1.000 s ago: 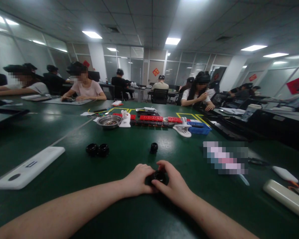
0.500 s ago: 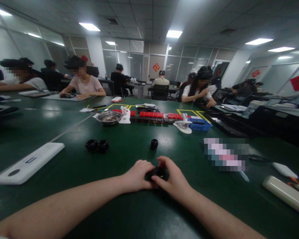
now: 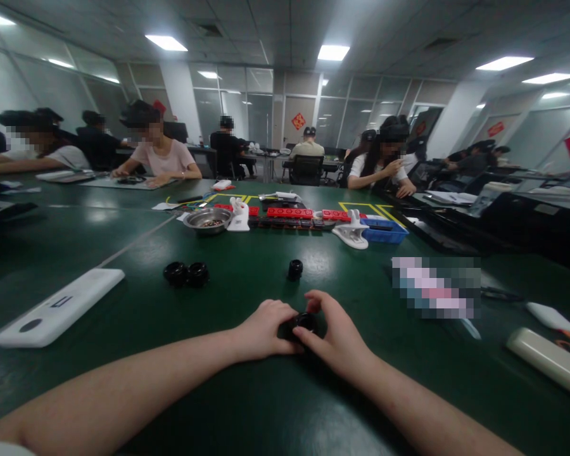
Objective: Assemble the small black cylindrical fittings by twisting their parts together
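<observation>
Between my two hands, low over the green table, is a round black part (image 3: pixel 306 323) with a ring-shaped rim, perhaps a lens; its exact kind does not show. My left hand (image 3: pixel 270 326) grips it from the left, thumb and fingers curled round its side. From the right, my right hand (image 3: pixel 335 332) holds the same part, with thumb and index finger bent around the rim. Fingers cover much of its lower side. Farther out stands a smaller black cylindrical part (image 3: pixel 295 270). Two similar black parts, one (image 3: pixel 175 273) beside another (image 3: pixel 197 273), sit to the left.
A steel bowl (image 3: pixel 208 218) with small pieces, red strips (image 3: pixel 289 213), white clamps (image 3: pixel 350 233) and a blue tray (image 3: pixel 384 231) line the table's far middle. A long white case (image 3: pixel 59 308) lies left, a cream case (image 3: pixel 548 362) right. Several people sit beyond.
The view has shifted slightly. Both hands stay on the round black part, with the right fingers turned a little around its rim. The other black parts have not moved on the table.
</observation>
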The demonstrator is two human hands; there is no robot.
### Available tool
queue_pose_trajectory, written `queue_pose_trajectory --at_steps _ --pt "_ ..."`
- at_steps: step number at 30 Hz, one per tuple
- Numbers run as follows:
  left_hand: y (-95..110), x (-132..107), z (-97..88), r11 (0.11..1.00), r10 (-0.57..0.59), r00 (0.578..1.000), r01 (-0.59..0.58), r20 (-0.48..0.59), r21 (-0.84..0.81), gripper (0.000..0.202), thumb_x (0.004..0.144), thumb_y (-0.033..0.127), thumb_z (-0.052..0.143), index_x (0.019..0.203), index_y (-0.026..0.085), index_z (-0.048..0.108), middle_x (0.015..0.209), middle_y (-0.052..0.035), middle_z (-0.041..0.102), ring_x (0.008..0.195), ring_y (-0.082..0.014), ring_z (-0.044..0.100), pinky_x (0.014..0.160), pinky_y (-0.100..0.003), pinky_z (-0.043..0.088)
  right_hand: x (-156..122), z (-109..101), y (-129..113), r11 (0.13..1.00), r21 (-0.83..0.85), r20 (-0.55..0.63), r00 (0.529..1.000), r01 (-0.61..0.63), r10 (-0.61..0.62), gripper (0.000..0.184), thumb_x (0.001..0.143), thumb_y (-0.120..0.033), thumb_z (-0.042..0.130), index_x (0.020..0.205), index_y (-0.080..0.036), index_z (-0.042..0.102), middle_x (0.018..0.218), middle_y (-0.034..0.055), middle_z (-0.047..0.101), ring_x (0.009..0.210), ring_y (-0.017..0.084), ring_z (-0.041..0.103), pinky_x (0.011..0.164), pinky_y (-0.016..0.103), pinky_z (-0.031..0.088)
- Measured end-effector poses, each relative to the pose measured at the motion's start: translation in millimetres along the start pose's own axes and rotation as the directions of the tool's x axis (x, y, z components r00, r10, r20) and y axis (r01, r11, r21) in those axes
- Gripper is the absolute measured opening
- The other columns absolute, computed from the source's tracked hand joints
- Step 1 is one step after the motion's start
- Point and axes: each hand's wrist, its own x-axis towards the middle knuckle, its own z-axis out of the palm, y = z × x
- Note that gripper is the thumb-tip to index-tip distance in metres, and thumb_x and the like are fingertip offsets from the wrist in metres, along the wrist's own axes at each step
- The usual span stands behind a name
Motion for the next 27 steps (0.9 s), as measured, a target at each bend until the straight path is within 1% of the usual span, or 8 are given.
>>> queue_pose_trajectory --at_steps 5,8,11,14,18,20,23,27 --pt "0.0 -0.3 -0.8 1.0 -0.009 1.0 0.009 0.015 -0.018 0.038 0.068 0.044 0.067 0.092 0.017 0.057 0.09 -0.0032 0.06 0.086 -0.0214 0.053 0.078 -0.032 0.037 -2.1 -6.5 -1.2 0.98 0.17 0.125 0.984 0.1 -0.123 0.056 0.065 -0.005 0.048 0.117 -0.02 0.037 0.109 0.0075 0.056 0.105 0.022 0.051 0.092 0.041 0.039" --pt "-0.6 -0.8 -1.1 1.0 0.005 1.0 -0.005 0.013 -0.01 0.039 0.066 0.046 0.068 0.09 0.018 0.057 0.09 -0.0026 0.06 0.086 -0.0213 0.053 0.078 -0.031 0.037 -1.8 -6.6 1.7 0.992 0.108 0.03 0.997 0.072 -0.076 0.05 0.069 -0.014 0.054 0.116 -0.02 0.038 0.109 0.0094 0.054 0.104 0.025 0.05 0.091 0.044 0.038" --pt "-1.1 -0.6 -0.4 1.0 0.005 1.0 -0.005 0.009 0.002 0.036 0.067 0.045 0.068 0.088 0.018 0.057 0.088 -0.0017 0.06 0.085 -0.0206 0.053 0.077 -0.031 0.037 0.6 -3.0 3.7 0.999 0.031 -0.024 1.0 0.014 -0.013 0.043 0.068 -0.023 0.062 0.106 -0.019 0.045 0.096 0.0072 0.056 0.092 0.025 0.054 0.085 0.044 0.042" --pt "-1.0 -0.1 0.0 1.0 -0.002 1.0 0.002 0.01 0.007 0.035 0.067 0.046 0.068 0.086 0.018 0.057 0.085 -0.0015 0.059 0.082 -0.0201 0.053 0.076 -0.03 0.038 2.4 -2.9 2.8 0.994 0.103 0.072 0.997 0.018 -0.025 0.04 0.067 -0.014 0.058 0.104 -0.02 0.045 0.093 0.0048 0.059 0.09 0.022 0.056 0.084 0.041 0.043" --pt "-0.6 -0.2 -0.8 1.0 -0.001 1.0 0.001 0.014 0.0 0.037 0.067 0.045 0.068 0.089 0.017 0.058 0.087 -0.0025 0.06 0.085 -0.0211 0.053 0.077 -0.031 0.038 1.6 -8.4 2.4 0.968 0.248 0.187 0.979 0.031 -0.079 0.056 0.064 -0.002 0.048 0.116 -0.021 0.039 0.108 0.0065 0.057 0.106 0.021 0.052 0.094 0.042 0.037" --pt "-0.5 -0.3 -1.1 1.0 0.016 1.0 -0.016 0.01 -0.007 0.037 0.067 0.045 0.068 0.09 0.018 0.057 0.089 -0.0022 0.06 0.086 -0.0211 0.053 0.078 -0.031 0.037 0.8 -8.7 3.9 0.979 0.2 0.134 0.99 0.024 -0.052 0.054 0.067 -0.008 0.052 0.117 -0.02 0.038 0.113 0.009 0.054 0.109 0.024 0.049 0.095 0.044 0.036" --pt "0.0 -0.1 -1.2 1.0 0.016 1.0 -0.016 0.002 -0.005 0.036 0.066 0.044 0.069 0.088 0.018 0.057 0.087 -0.0016 0.06 0.084 -0.0207 0.054 0.077 -0.03 0.038 1.1 -4.2 6.0 0.998 0.063 0.023 1.0 0.006 -0.008 0.048 0.067 -0.022 0.063 0.111 -0.018 0.043 0.104 0.0093 0.054 0.099 0.026 0.052 0.088 0.045 0.04" --pt "1.3 -0.1 -1.8 1.0 -0.003 1.0 0.003 0.012 0.0 0.032 0.066 0.042 0.069 0.083 0.018 0.057 0.084 -0.0016 0.06 0.082 -0.0207 0.054 0.076 -0.03 0.038 2.3 -0.1 4.1 0.999 0.05 0.088 0.996 -0.013 0.009 0.042 0.065 -0.019 0.064 0.103 -0.018 0.046 0.095 0.0066 0.056 0.09 0.023 0.055 0.083 0.042 0.044"
